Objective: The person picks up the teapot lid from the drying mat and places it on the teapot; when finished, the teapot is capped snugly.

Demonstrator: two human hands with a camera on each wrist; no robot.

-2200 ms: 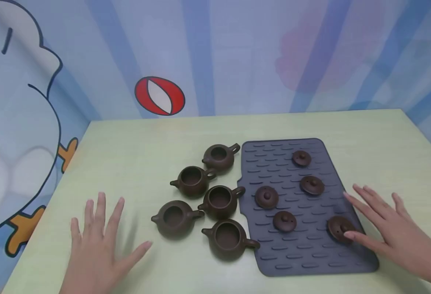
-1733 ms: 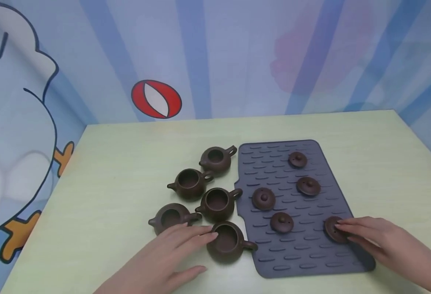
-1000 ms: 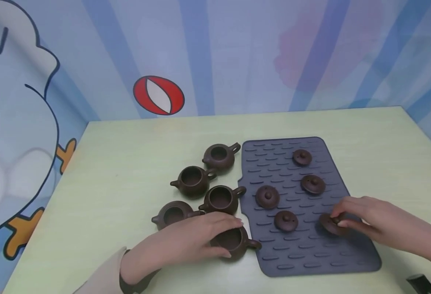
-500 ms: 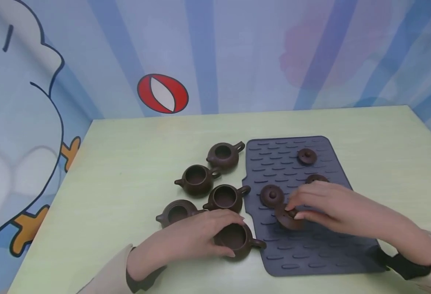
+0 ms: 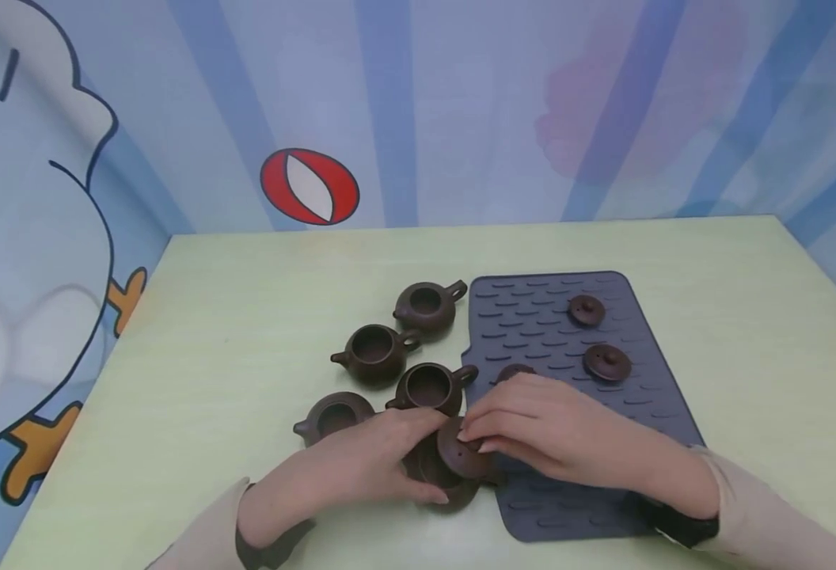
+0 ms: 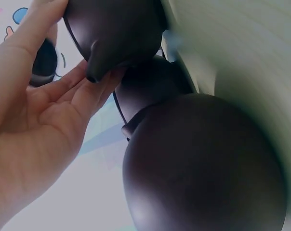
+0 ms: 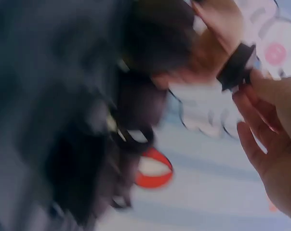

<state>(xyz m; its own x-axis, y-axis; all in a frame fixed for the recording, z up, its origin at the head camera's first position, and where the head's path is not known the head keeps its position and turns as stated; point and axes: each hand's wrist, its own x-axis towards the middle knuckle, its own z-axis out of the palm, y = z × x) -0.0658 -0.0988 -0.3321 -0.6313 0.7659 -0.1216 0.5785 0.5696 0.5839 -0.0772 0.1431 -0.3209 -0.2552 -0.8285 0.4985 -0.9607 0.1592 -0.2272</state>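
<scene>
In the head view my left hand (image 5: pixel 357 459) curves round the spout side of the nearest dark brown teapot (image 5: pixel 455 497), steadying it on the table. My right hand (image 5: pixel 560 431) pinches a brown lid (image 5: pixel 457 453) by its knob, tilted just above that teapot's opening. The right wrist view shows this lid (image 7: pixel 236 67) edge-on between thumb and fingers, apart from the blurred teapot. Seen from the left wrist, fingers touch the teapot (image 6: pixel 119 29) beside its spout. A lidless teapot (image 5: pixel 332 414) stands close to my left fingers.
Three more lidless teapots stand behind, including one (image 5: pixel 428 388) right beside the hands. On the grey ridged mat (image 5: pixel 511 507) lie a far lid (image 5: pixel 586 310), a middle lid (image 5: pixel 608 362) and a lid (image 5: pixel 514 371) partly behind my right hand.
My left hand has come right from the table and taken hold of the nearest teapot. My right hand has picked up the front-right lid and carried it left across the mat to above that teapot.
</scene>
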